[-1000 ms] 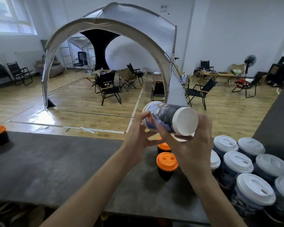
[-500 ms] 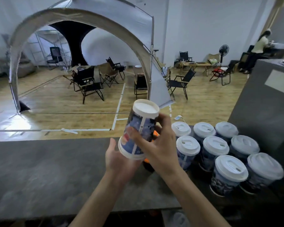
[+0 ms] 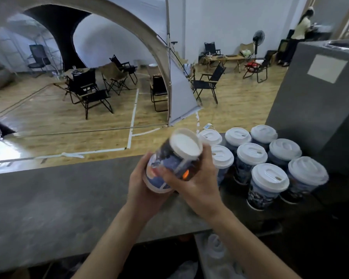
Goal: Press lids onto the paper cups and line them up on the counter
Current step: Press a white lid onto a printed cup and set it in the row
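A second ago the cup (image 3: 169,158) lay on its side, white base facing 3 o'clock. It then swung bottom-up, and now leans with the base toward 1 o'clock, blurred. The left hand (image 3: 143,188) has dropped to hold the mouth end from 7 o'clock, and the right hand (image 3: 197,184) has moved from under the base to wrap the side. Both have sunk toward the tabletop (image 3: 58,198), nearer the lidded cups (image 3: 268,182) at 3 o'clock. The orange lid (image 3: 185,174), once plain, is now a sliver behind the right hand.
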`<state>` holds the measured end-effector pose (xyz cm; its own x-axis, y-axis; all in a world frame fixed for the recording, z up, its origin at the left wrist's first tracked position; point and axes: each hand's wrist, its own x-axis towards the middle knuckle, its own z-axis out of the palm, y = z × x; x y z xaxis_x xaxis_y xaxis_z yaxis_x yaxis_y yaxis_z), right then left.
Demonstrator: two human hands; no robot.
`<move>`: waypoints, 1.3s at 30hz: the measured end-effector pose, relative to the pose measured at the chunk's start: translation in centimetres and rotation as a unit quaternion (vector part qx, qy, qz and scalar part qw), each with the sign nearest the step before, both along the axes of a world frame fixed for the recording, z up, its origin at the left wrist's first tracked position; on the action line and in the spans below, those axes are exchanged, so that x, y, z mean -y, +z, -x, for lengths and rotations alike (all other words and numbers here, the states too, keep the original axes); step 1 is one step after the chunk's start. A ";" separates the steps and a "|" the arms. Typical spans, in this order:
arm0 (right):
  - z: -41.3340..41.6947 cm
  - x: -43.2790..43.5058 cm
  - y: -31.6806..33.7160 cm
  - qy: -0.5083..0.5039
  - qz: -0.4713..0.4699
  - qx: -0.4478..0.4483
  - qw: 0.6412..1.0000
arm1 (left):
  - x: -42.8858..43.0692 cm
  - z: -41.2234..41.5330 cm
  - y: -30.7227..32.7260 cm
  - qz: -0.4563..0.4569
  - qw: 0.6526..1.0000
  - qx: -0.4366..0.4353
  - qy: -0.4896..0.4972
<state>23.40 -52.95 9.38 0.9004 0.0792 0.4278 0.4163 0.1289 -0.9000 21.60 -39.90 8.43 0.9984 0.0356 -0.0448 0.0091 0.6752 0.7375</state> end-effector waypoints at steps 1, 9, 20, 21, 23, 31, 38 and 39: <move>0.2 1.0 -1.0 -0.012 0.011 -0.010 1.000 | -0.2 0.2 1.4 -0.040 0.999 -0.026 -0.016; 1.7 8.6 -9.0 -0.135 0.341 0.040 0.930 | 3.4 -1.3 -1.1 -0.594 0.778 0.204 0.026; -1.0 10.6 -15.5 -0.202 0.214 -0.130 0.947 | 7.7 -4.6 -7.3 -0.709 0.617 0.341 -0.016; -1.1 10.5 -15.6 -0.204 0.208 -0.131 0.947 | 7.9 -4.8 -7.5 -0.717 0.611 0.336 -0.012; -1.4 10.5 -15.9 -0.209 0.208 -0.137 0.946 | 8.3 -5.0 -7.8 -0.728 0.602 0.328 0.005; 0.1 10.7 -16.8 -0.199 0.186 -0.161 0.949 | 8.9 -5.1 -8.3 -0.741 0.582 0.335 0.032; 5.1 9.3 -15.9 -0.204 0.089 -0.226 0.948 | 7.2 -2.7 -8.0 -0.688 0.658 0.299 0.064; 5.6 8.5 -15.6 -0.190 0.076 -0.224 0.953 | 6.3 -1.9 -8.0 -0.674 0.674 0.292 0.084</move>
<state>17.81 -61.47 -6.20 0.9661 -0.2583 0.0035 -0.0231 -0.1000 -0.9947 23.47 -46.19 0.39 0.8084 -0.2335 0.5404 -0.5414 -0.6556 0.5265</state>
